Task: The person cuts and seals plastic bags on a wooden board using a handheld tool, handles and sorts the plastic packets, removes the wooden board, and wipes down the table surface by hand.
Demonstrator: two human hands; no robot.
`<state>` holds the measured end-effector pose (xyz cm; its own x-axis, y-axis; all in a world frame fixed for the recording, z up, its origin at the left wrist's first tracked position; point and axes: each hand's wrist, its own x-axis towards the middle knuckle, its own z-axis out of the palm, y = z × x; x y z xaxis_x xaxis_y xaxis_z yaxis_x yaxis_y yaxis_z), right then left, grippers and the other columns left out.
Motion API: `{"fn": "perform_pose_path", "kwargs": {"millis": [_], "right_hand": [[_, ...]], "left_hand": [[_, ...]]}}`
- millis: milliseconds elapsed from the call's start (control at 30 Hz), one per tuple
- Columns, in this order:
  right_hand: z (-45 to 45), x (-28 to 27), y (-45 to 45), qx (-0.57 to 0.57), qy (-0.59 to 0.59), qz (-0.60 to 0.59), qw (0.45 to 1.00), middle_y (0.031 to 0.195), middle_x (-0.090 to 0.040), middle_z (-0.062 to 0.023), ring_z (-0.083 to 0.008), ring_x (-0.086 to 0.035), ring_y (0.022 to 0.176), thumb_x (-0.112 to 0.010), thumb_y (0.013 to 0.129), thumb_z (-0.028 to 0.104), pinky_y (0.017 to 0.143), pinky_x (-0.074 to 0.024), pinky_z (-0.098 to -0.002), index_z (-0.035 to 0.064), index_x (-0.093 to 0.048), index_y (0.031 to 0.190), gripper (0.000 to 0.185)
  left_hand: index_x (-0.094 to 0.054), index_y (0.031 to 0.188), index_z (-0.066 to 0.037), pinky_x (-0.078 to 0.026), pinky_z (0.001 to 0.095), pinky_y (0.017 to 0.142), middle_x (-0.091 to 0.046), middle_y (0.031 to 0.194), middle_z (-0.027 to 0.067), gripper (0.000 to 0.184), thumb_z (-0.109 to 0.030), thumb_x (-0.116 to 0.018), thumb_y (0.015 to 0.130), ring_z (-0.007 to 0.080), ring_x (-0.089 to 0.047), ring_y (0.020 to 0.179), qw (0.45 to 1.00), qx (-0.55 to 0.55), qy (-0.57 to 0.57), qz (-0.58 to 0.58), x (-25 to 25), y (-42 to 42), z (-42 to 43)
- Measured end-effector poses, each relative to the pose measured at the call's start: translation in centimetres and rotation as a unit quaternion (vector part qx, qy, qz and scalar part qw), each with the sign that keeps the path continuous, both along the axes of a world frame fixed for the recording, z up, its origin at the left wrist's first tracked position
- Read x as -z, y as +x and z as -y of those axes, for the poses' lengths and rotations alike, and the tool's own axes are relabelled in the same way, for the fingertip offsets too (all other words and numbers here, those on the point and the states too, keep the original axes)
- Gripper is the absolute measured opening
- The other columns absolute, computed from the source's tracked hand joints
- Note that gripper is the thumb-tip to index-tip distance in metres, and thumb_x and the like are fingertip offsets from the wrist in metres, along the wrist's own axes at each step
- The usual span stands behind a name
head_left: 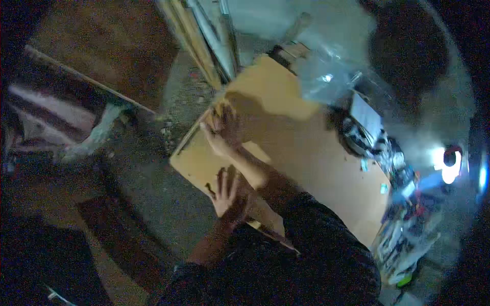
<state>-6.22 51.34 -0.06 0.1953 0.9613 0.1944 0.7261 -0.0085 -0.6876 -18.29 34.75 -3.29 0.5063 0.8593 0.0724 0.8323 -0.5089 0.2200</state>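
Note:
A large light-brown board [316,163] lies flat in front of me. My left hand [224,198] rests on its near left part, with the fingers spread and nothing in them. Farther along the left side, my right hand [223,133] reaches across the board with its fingers bent downward. An orange-yellow patch shows at those fingers, but blur and shadow hide what it is. A small dark thing [210,188] sits beside my left fingers at the board's edge.
Long boards and strips [204,41] stand beyond the far left corner. Clear plastic sheeting [326,76] lies at the far side. A white box-like thing [365,116] and cluttered bags [408,245] line the right edge. A bright lamp [449,166] glows at right.

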Motion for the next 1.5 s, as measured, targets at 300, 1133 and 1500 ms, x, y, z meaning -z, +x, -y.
{"fn": "perform_pose_path", "kwargs": {"millis": [300, 1133, 1500], "right_hand": [[19.7, 3.6, 12.3, 0.171, -0.089, 0.261, 0.946, 0.147, -0.024, -0.0225, -0.0388, -0.02, 0.138, -0.05, 0.088, 0.05, 0.11, -0.0161, -0.0536, 0.008, -0.026, 0.144, 0.075], [65.7, -0.4, 10.5, 0.552, -0.347, 0.016, 0.759, 0.148, -0.019, -0.0251, -0.0418, -0.015, 0.137, -0.046, 0.092, 0.046, 0.112, -0.012, -0.0502, 0.0054, -0.032, 0.141, 0.065], [57.4, 2.4, 22.0, 0.498, -0.262, 0.082, 0.823, 0.151, -0.014, -0.0205, -0.0375, -0.011, 0.14, -0.043, 0.088, 0.057, 0.112, -0.0101, -0.0508, 0.011, -0.029, 0.144, 0.074]], "left_hand": [[-0.03, 0.145, -0.02, -0.006, 0.0602, 0.109, -0.021, 0.153, 0.0095, 0.064, -0.049, -0.042, 0.089, 0.0326, -0.018, 0.14, 0.997, 0.004, 0.081, 0.009, -0.8, 1.4, 0.2], [-0.018, 0.148, -0.026, -0.011, 0.0628, 0.107, -0.014, 0.154, 0.01, 0.071, -0.066, -0.02, 0.09, 0.0411, -0.011, 0.139, 0.997, -0.004, 0.075, 0.022, 1.2, 0.8, 0.7], [-0.009, 0.149, -0.026, -0.005, 0.063, 0.108, 0.0, 0.156, 0.0096, 0.073, -0.063, -0.032, 0.091, 0.0344, -0.001, 0.142, 0.994, -0.052, -0.035, -0.085, 2.0, -7.1, 6.2]]}}
